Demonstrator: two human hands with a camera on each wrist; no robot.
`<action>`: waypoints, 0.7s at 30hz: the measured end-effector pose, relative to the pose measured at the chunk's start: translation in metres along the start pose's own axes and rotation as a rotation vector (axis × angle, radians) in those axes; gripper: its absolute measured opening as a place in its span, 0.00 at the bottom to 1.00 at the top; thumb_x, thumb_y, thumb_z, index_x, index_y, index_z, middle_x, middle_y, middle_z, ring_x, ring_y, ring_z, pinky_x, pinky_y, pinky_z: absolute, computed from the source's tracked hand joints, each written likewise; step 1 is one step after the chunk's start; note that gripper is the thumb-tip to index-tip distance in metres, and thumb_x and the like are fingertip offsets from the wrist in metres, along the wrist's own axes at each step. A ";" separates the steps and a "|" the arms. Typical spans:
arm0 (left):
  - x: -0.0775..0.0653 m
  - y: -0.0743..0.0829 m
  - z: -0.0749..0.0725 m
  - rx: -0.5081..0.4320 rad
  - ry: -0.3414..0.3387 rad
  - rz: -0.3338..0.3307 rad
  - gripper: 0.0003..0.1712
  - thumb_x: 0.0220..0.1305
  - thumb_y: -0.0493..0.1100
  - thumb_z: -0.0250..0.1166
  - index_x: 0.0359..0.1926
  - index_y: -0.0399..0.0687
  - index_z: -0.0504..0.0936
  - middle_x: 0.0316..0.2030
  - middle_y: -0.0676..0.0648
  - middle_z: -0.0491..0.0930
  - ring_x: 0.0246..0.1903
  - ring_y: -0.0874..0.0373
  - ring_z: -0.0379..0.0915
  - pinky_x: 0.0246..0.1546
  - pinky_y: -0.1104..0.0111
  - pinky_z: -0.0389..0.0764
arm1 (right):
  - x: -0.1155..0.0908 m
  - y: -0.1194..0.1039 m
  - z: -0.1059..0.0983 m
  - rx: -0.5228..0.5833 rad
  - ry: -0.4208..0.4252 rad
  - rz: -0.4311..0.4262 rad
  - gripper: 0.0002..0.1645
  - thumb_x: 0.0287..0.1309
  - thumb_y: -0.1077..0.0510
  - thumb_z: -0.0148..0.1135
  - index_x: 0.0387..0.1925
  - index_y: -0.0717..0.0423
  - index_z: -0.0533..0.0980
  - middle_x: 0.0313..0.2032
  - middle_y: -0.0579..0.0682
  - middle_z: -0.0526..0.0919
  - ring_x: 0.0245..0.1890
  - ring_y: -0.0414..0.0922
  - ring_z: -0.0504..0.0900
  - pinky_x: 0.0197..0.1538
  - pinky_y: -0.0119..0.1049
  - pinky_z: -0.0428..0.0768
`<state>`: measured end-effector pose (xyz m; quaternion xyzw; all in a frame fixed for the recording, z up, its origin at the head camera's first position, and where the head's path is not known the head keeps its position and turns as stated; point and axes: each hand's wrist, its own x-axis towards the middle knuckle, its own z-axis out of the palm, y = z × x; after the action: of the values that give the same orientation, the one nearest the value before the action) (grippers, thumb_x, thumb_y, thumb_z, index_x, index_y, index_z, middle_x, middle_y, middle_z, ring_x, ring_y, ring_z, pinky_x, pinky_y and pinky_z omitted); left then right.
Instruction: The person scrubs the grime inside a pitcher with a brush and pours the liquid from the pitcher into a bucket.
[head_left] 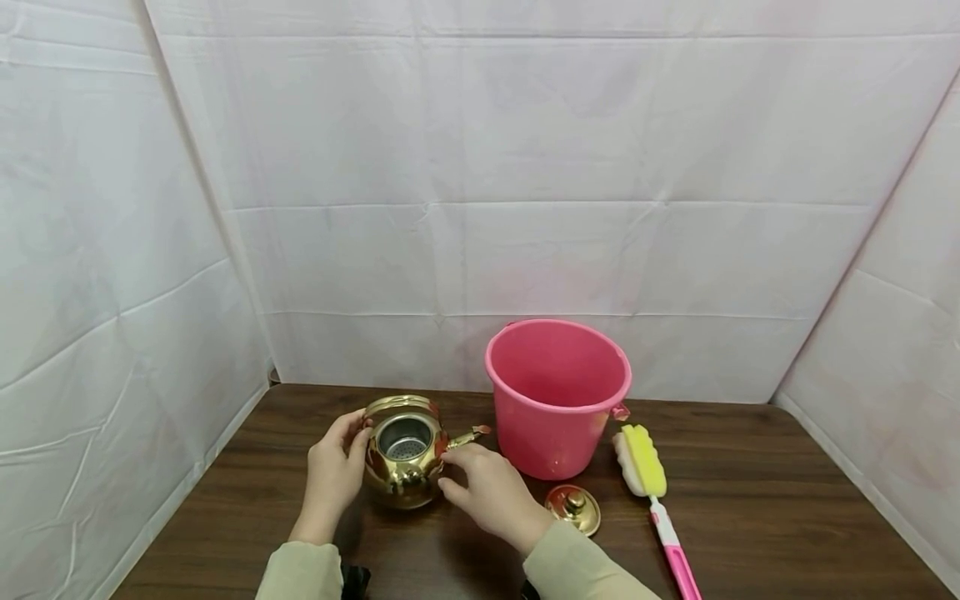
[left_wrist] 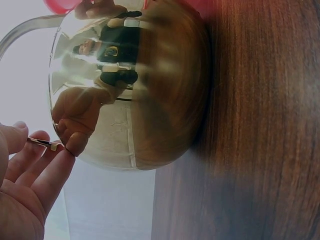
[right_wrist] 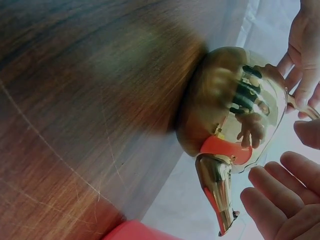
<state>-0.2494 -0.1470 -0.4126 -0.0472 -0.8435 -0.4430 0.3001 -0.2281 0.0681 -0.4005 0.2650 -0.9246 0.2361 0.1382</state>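
A shiny gold teapot [head_left: 408, 487] stands upright on the table without its lid, its metal strainer [head_left: 406, 448] showing inside the opening. At its left side, my left hand [head_left: 337, 467] pinches the lower end of the arched handle [left_wrist: 37, 22] between thumb and fingers. My right hand [head_left: 491, 492] is beside the spout [right_wrist: 216, 185], its fingers loosely extended and its palm holding nothing. In the right wrist view those fingertips [right_wrist: 257, 175] come close to the pot's upper edge. The gold lid [head_left: 573, 510] with a round knob lies on the table to the right of my right hand.
A pink bucket [head_left: 555, 442] stands behind the lid, close to the spout's tip. Right of it lies a sponge brush [head_left: 645, 462] with a yellow and white head and a pink and white handle. White cloth [head_left: 547, 167] hangs behind the dark wooden table [head_left: 787, 500].
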 end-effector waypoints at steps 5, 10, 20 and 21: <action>0.000 -0.001 0.000 -0.003 0.003 0.005 0.12 0.63 0.31 0.60 0.48 0.36 0.79 0.40 0.38 0.84 0.41 0.46 0.82 0.40 0.56 0.82 | 0.002 -0.001 0.001 -0.004 0.000 -0.013 0.16 0.59 0.53 0.62 0.47 0.54 0.81 0.46 0.48 0.84 0.47 0.43 0.82 0.50 0.39 0.81; 0.000 -0.001 0.001 0.004 0.006 0.008 0.12 0.63 0.31 0.60 0.48 0.36 0.79 0.39 0.38 0.84 0.41 0.46 0.82 0.39 0.57 0.82 | 0.005 -0.003 0.002 -0.028 0.015 -0.037 0.15 0.58 0.54 0.62 0.46 0.53 0.81 0.44 0.47 0.84 0.46 0.42 0.82 0.49 0.38 0.81; 0.001 0.000 0.000 -0.009 0.001 0.011 0.12 0.63 0.30 0.59 0.48 0.35 0.79 0.39 0.38 0.84 0.41 0.45 0.82 0.40 0.56 0.82 | 0.010 -0.011 0.003 -0.037 0.016 -0.066 0.14 0.58 0.56 0.62 0.45 0.53 0.81 0.44 0.47 0.85 0.46 0.42 0.82 0.50 0.37 0.81; 0.001 0.000 0.000 -0.010 0.001 0.012 0.12 0.63 0.30 0.59 0.48 0.35 0.79 0.39 0.38 0.84 0.41 0.45 0.82 0.40 0.56 0.82 | 0.011 -0.011 0.003 -0.040 0.014 -0.069 0.14 0.58 0.56 0.62 0.46 0.53 0.81 0.44 0.47 0.85 0.47 0.42 0.82 0.50 0.37 0.80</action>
<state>-0.2501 -0.1470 -0.4127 -0.0534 -0.8407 -0.4456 0.3030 -0.2311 0.0537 -0.3945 0.2922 -0.9185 0.2145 0.1582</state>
